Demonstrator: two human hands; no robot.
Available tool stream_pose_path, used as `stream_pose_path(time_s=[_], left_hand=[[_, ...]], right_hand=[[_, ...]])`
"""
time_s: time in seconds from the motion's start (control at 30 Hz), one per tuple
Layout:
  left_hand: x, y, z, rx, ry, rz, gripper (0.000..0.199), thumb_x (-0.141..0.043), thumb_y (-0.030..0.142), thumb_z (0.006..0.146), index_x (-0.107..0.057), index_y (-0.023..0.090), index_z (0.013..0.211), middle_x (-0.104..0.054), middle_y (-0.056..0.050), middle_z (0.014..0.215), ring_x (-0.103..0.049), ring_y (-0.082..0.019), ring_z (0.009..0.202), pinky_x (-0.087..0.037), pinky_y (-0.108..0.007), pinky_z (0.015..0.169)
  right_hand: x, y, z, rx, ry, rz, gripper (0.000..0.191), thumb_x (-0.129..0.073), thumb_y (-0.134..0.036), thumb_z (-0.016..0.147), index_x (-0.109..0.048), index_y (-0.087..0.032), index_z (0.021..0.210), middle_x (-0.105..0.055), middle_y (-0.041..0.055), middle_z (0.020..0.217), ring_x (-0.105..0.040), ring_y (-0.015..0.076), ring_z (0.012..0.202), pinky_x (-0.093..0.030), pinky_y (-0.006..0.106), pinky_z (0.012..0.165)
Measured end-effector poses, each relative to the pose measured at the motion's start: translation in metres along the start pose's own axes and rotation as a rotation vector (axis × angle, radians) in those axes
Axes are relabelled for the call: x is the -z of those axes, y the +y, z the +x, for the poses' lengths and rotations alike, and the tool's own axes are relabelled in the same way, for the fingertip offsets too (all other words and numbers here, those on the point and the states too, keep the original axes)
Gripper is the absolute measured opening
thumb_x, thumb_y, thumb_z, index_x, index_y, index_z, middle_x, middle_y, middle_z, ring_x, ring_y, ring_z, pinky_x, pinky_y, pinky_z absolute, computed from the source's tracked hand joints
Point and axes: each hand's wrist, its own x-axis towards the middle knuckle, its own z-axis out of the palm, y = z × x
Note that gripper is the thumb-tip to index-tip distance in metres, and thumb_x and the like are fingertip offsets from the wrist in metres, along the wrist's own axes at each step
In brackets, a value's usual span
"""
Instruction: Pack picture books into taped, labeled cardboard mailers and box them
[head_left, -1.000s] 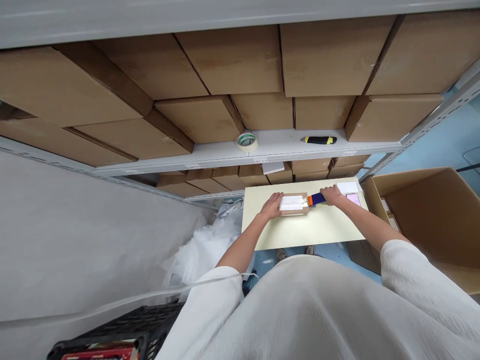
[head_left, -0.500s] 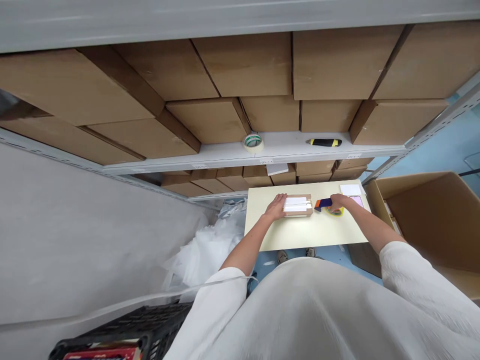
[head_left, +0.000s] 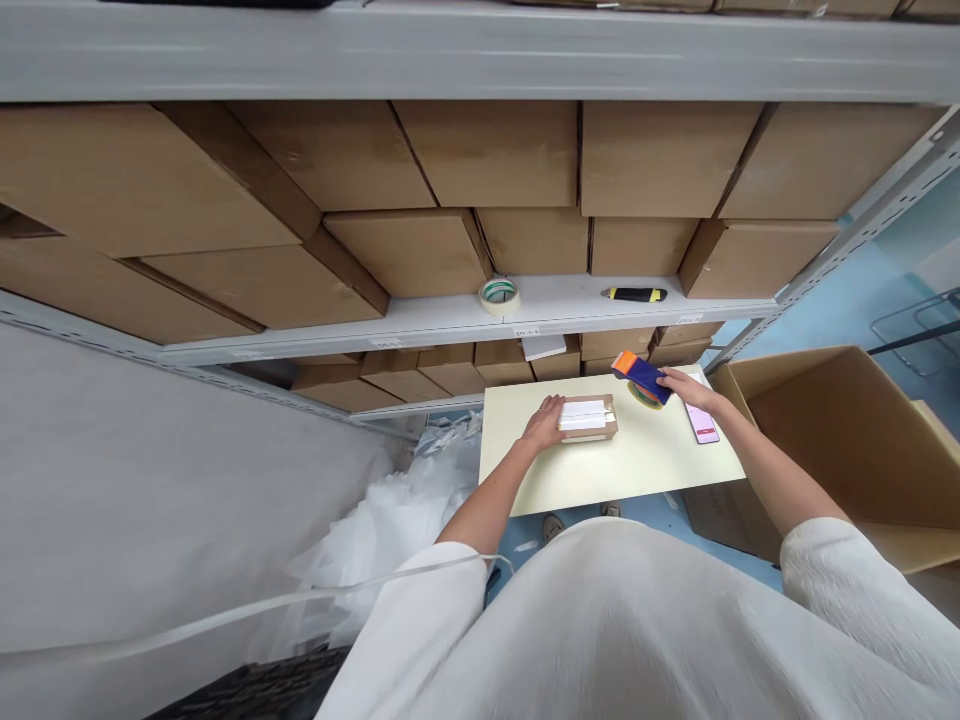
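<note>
Brown cardboard box [head_left: 588, 436] with a white label [head_left: 582, 414] on its top is seen on the pale yellow tabletop [head_left: 600, 480], left of the middle, its left end directly under and against the fingers of the left hand [head_left: 545, 424]. The box is touched only at that end; its right end is left uncovered, and a strip of clear tape is seen over the label. The left hand is laid with its fingers stretched along the box's left edge; whether the thumb is closed around the side cannot be told.

By the right hand [head_left: 685, 386], a blue and orange handheld tape dispenser [head_left: 646, 375] is gripped at its right end, with the fingers closed around it. The dispenser is held to the right of the box and towards the far edge of the tabletop, apart from the box, with its orange end pointed left. A yellowish tape roll [head_left: 643, 396] is seen at its near side.

Near the right wrist, a phone with a lit pink screen [head_left: 703, 424] is laid on the tabletop. On the grey metal shelf [head_left: 555, 293] beyond, a cream tape roll [head_left: 499, 296] is placed left of a black and yellow utility knife [head_left: 636, 295]
</note>
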Motion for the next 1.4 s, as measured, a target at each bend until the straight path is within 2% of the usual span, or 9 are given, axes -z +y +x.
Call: stream_pose_path(time_s=[0.23, 0.37, 0.63, 0.9, 1.03, 1.13, 1.23, 1.33, 1.4], left_hand=[[-0.002, -0.001, -0.001, -0.025, 0.008, -0.01, 0.109, -0.087, 0.036, 0.082, -0.031, 0.023, 0.174, -0.023, -0.016, 0.185, -0.011, -0.034, 0.174, -0.022, -0.048, 0.14], [-0.003, 0.001, -0.003, -0.024, 0.01, 0.008, 0.107, -0.084, 0.033, 0.083, -0.03, 0.022, 0.174, -0.021, -0.016, 0.185, -0.01, -0.034, 0.174, -0.023, -0.048, 0.139], [-0.002, 0.006, -0.008, -0.016, 0.0, 0.06, 0.102, -0.081, 0.033, 0.087, -0.028, 0.021, 0.174, -0.019, -0.014, 0.186, -0.01, -0.032, 0.174, -0.024, -0.045, 0.139], [-0.002, 0.007, -0.008, -0.011, 0.006, 0.043, 0.101, -0.082, 0.029, 0.086, -0.031, 0.024, 0.173, -0.02, -0.014, 0.186, -0.01, -0.032, 0.174, -0.027, -0.048, 0.138], [-0.003, 0.005, -0.008, -0.009, 0.007, 0.018, 0.1, -0.083, 0.027, 0.086, -0.033, 0.024, 0.173, -0.019, -0.014, 0.186, -0.01, -0.032, 0.174, -0.026, -0.049, 0.138], [-0.005, 0.003, -0.008, -0.01, 0.015, -0.021, 0.1, -0.083, 0.025, 0.085, -0.034, 0.023, 0.172, -0.02, -0.015, 0.186, -0.009, -0.032, 0.174, -0.025, -0.049, 0.139], [-0.009, 0.003, -0.006, -0.01, 0.032, -0.056, 0.101, -0.082, 0.021, 0.083, -0.034, 0.021, 0.172, -0.02, -0.016, 0.186, -0.007, -0.033, 0.174, -0.022, -0.048, 0.14], [-0.014, 0.007, -0.005, 0.018, 0.037, -0.079, 0.105, -0.084, 0.019, 0.08, -0.033, 0.02, 0.172, -0.017, -0.017, 0.186, -0.004, -0.034, 0.174, -0.022, -0.048, 0.14], [-0.018, 0.009, -0.004, 0.041, 0.045, -0.094, 0.106, -0.084, 0.021, 0.08, -0.032, 0.02, 0.172, -0.016, -0.018, 0.186, -0.004, -0.035, 0.174, -0.024, -0.05, 0.139]], right_hand=[[0.001, -0.117, 0.032, 0.406, 0.195, -0.343, 0.047, -0.045, -0.057, 0.11, -0.063, -0.021, 0.134, -0.072, 0.0144, 0.125, -0.064, 0.033, 0.11, -0.048, 0.046, 0.101], [-0.009, -0.156, 0.077, 0.535, 0.324, -0.609, 0.051, -0.038, -0.051, 0.113, -0.061, -0.018, 0.144, -0.068, 0.0209, 0.14, -0.057, 0.0392, 0.126, -0.038, 0.053, 0.109], [-0.024, -0.174, 0.153, 0.512, 0.437, -0.831, 0.051, -0.037, -0.041, 0.112, -0.062, -0.016, 0.149, -0.068, 0.0231, 0.139, -0.053, 0.0395, 0.125, -0.035, 0.052, 0.105], [-0.031, -0.179, 0.157, 0.499, 0.501, -0.699, 0.05, -0.047, -0.04, 0.109, -0.063, -0.016, 0.149, -0.066, 0.0224, 0.142, -0.051, 0.0398, 0.128, -0.036, 0.055, 0.108], [-0.046, -0.163, 0.119, 0.55, 0.597, -0.629, 0.049, -0.048, -0.038, 0.11, -0.059, -0.018, 0.153, -0.058, 0.0196, 0.153, -0.047, 0.0345, 0.136, -0.036, 0.05, 0.114], [-0.08, -0.121, 0.083, 0.462, 0.529, -0.542, 0.042, -0.049, -0.034, 0.107, -0.064, -0.017, 0.143, -0.063, 0.0192, 0.143, -0.052, 0.0336, 0.131, -0.042, 0.048, 0.11], [-0.129, -0.063, 0.058, 0.162, 0.412, -0.416, 0.046, -0.057, -0.035, 0.102, -0.062, -0.019, 0.144, -0.064, 0.0184, 0.142, -0.057, 0.0352, 0.131, -0.048, 0.049, 0.11], [-0.174, -0.011, 0.048, -0.238, 0.349, -0.282, 0.069, -0.071, -0.048, 0.093, -0.055, -0.02, 0.154, -0.059, 0.0194, 0.151, -0.06, 0.0372, 0.135, -0.052, 0.048, 0.11], [-0.192, 0.013, 0.047, -0.359, 0.304, -0.183, 0.076, -0.072, -0.054, 0.092, -0.052, -0.019, 0.157, -0.062, 0.0195, 0.149, -0.064, 0.0348, 0.131, -0.054, 0.044, 0.108]])
